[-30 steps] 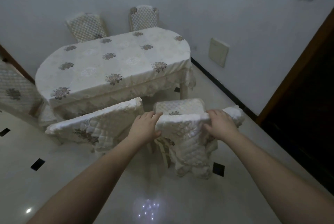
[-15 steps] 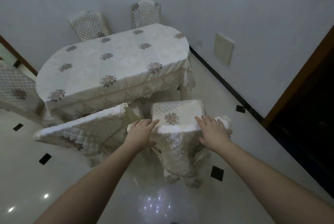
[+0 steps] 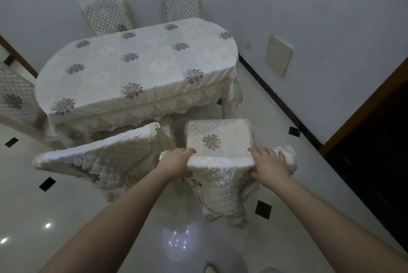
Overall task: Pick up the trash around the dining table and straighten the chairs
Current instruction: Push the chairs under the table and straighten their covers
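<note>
1. Head view: left hand and right hand both grip the top edge of the near chair, fingers curled over its quilted backrest cover.
2. Chair stands at the desk near side, seat facing it.
3. Second chair just left, angled askew.
4. Two more chairs beyond the desk.
</note>
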Demonstrator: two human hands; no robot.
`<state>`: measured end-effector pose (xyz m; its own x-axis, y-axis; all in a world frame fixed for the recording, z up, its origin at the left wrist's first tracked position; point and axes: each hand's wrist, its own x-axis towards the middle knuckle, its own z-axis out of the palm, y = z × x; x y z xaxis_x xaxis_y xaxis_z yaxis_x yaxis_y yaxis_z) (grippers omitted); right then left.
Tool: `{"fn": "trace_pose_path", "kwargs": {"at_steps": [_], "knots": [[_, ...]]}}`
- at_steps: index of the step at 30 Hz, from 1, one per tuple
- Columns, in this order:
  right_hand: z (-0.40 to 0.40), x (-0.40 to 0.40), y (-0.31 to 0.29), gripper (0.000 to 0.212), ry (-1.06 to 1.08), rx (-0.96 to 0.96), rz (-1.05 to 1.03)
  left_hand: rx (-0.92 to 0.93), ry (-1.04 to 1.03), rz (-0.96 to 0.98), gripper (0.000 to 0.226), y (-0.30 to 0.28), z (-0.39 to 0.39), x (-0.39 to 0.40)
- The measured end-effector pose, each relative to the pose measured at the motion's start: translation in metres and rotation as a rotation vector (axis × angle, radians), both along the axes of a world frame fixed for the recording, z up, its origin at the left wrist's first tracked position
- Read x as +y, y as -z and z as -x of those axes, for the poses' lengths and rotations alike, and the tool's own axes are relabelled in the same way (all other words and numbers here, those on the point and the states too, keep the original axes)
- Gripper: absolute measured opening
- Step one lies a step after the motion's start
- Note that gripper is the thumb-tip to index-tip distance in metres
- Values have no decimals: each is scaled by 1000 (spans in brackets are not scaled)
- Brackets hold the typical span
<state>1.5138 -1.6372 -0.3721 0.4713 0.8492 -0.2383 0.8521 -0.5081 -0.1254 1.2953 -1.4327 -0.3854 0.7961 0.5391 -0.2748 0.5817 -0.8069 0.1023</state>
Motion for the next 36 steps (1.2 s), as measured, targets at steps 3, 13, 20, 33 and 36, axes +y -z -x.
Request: {"fn": "trace_pose_path", "kwargs": {"at_steps": [3, 13, 20, 33, 36], "knots": [[-5, 6, 3, 64, -14, 3, -15, -21, 9, 19, 63, 4, -3, 6], [-28, 26, 11, 35, -96, 46, -45, -20, -7, -23, 38, 8, -17, 12], [-44, 42, 12, 34, -108, 60, -21, -85, -84, -35, 31, 15, -24, 8], [-74, 81, 4, 40, -244, 22, 13, -101, -259, -43, 31, 12, -30, -6], [-79, 84, 2, 41, -280, -12, 41, -85, -270, -40, 31, 10, -36, -2]]}}
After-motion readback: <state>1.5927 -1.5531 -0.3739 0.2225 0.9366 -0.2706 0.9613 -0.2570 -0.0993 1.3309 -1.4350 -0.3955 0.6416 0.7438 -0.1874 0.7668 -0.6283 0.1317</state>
